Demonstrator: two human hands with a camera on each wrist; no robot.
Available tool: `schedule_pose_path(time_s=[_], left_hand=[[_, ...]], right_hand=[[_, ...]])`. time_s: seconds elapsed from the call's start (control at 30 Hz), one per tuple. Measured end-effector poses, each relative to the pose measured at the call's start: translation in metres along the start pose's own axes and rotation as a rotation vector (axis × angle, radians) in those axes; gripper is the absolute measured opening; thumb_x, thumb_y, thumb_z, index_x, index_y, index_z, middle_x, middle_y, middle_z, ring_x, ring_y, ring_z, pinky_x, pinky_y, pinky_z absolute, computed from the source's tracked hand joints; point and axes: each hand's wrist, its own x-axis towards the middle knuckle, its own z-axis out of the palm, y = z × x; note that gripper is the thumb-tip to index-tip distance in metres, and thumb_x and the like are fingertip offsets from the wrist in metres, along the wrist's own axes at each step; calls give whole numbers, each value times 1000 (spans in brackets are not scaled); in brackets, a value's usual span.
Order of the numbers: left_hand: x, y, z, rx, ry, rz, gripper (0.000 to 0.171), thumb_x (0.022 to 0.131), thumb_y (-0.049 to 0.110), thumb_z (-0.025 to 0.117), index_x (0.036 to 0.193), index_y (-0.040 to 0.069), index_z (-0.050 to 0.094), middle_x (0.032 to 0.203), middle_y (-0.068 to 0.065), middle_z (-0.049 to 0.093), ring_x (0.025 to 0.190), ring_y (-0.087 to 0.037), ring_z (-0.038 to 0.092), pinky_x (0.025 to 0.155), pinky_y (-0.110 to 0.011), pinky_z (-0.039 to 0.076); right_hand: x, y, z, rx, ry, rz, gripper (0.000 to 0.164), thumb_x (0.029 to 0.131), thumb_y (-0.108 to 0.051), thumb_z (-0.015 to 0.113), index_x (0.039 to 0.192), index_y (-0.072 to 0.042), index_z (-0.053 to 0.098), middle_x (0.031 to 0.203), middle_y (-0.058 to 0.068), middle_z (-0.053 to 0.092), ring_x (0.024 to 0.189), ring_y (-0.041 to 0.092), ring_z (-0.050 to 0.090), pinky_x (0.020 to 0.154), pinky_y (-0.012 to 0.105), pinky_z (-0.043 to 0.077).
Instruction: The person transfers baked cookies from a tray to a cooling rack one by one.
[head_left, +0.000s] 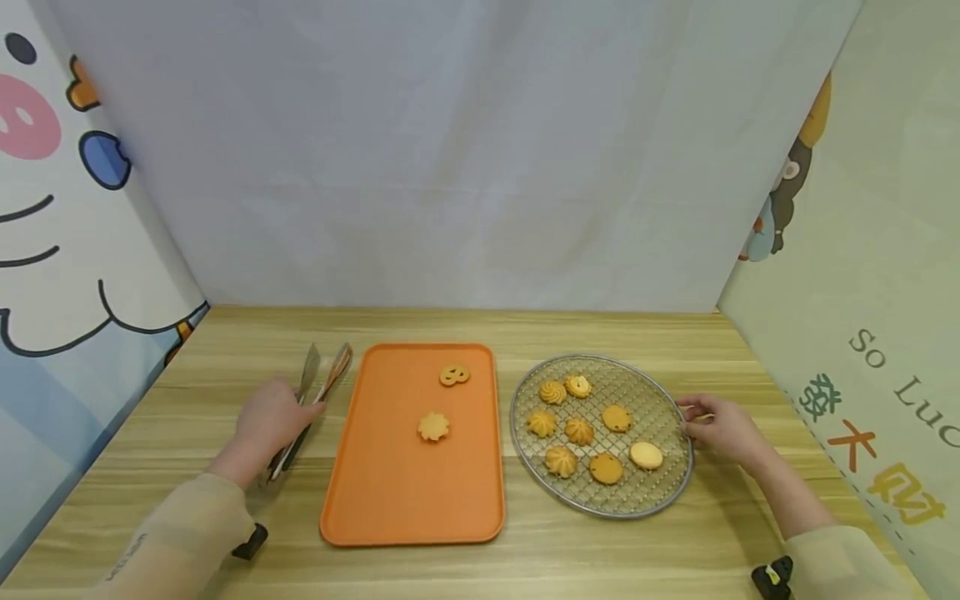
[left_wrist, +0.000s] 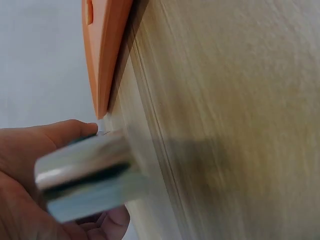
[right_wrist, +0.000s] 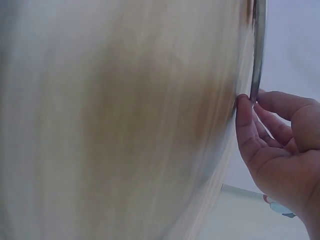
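In the head view my left hand (head_left: 273, 423) grips metal tongs (head_left: 294, 442), left of the orange tray (head_left: 405, 500). The tong arms stand apart at the tips. In the left wrist view their blurred bent end (left_wrist: 90, 175) lies across the palm. My right hand (head_left: 720, 427) pinches the right rim of a round wire rack (head_left: 637, 493). The right wrist view has thumb and fingers on either side of that metal rim (right_wrist: 258, 50). Several cookies lie on the rack, among them a ridged one (head_left: 560, 461) and a pale oval one (head_left: 646, 455).
On the tray are a pretzel-shaped cookie (head_left: 453, 375) and a flower-shaped cookie (head_left: 433, 427). Tray and rack stand side by side with a narrow gap on the wooden table (head_left: 570, 550). A white cloth (head_left: 450, 167) hangs behind, with printed panels at both sides.
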Motion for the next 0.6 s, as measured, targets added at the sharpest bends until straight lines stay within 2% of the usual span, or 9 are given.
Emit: schedule_pose_path(time_s=[0.13,0.3,0.47,0.6], left_hand=[[0,3,1,8,-24,-7,44,88,40,63,66,5,47,56,-5,45,44,-15,43,41,-28,36],[1,5,3,21,-43,-8,46,86,40,65,72,-3,55,68,-15,53,50,-18,47,44,-29,38],[2,6,5,33,-64,-14,43,83,39,68,67,2,54,61,-8,51,51,-19,47,45,-30,39],[2,3,6,-9,-92,-37,43,82,41,69,66,5,51,60,-4,46,52,-17,44,46,-29,37]], right_hand=[[0,0,0,5,0,0,42,86,0,63,123,15,50,98,23,60,83,24,65,61,26,55],[-1,-1,0,11,-1,-2,42,85,2,63,122,16,50,97,23,61,80,22,65,59,27,55],[-2,-1,1,29,-5,6,42,86,2,62,123,16,50,97,23,60,81,22,65,59,28,55],[-2,-2,2,35,-6,8,42,86,2,62,123,17,50,98,24,60,81,23,65,60,28,56]])
